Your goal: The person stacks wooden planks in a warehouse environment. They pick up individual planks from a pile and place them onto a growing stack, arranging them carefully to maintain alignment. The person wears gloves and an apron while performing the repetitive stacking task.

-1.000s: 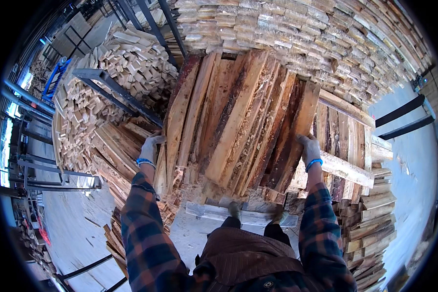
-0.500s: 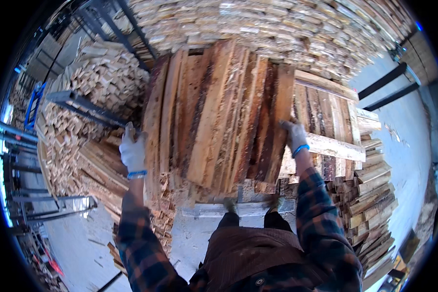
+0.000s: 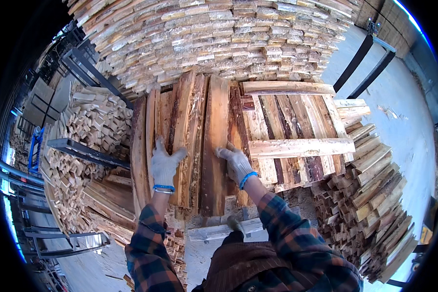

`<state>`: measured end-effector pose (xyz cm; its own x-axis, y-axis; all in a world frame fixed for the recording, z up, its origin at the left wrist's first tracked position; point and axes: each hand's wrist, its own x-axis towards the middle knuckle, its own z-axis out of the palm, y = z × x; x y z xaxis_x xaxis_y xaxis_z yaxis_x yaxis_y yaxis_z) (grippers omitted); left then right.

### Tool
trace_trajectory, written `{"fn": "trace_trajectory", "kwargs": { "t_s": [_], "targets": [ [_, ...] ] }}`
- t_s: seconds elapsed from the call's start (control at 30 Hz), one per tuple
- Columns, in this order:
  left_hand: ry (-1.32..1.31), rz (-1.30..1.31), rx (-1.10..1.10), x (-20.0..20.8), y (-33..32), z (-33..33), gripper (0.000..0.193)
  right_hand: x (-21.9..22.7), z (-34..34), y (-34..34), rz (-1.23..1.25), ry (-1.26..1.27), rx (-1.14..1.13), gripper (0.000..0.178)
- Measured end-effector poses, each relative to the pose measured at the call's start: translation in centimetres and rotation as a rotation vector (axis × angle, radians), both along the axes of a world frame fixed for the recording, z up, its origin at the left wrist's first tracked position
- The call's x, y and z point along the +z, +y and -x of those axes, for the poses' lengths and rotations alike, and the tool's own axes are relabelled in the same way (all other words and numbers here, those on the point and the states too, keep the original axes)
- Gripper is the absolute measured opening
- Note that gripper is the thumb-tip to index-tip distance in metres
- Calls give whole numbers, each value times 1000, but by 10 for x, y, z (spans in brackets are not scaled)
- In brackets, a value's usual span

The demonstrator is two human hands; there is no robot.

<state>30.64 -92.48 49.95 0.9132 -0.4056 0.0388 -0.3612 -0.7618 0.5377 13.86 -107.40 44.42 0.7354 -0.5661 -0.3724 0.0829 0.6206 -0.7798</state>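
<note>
A timber wall rises beyond the brown board; a slatted panel lies right of the board, rough slabs left. Over these, the left hand spreads wide, holding nothing visible; the right hand, fingers half-curled, touches the board's right edge, grip unclear.

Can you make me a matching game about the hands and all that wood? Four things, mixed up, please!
Things:
1. Right hand
2. Wristbands
3. Huge stack of boards
4. Heap of small pale wood pieces

Places and colours:
A. Across the top of the picture
B. At the right edge of a wide brown board
C. On the left side of the picture
D. Bright blue

Right pairs: 1-B, 2-D, 3-A, 4-C
</note>
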Motion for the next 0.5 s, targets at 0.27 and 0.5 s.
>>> {"fn": "trace_trajectory", "kwargs": {
  "t_s": [0.27,0.5],
  "targets": [
    [510,399,110,-1,-14,7,91,31,10,-50,-51,-52,155,60],
    [375,-21,72,26,-56,54,99,-31,14,-75,172,1,122,57]
  ]
}}
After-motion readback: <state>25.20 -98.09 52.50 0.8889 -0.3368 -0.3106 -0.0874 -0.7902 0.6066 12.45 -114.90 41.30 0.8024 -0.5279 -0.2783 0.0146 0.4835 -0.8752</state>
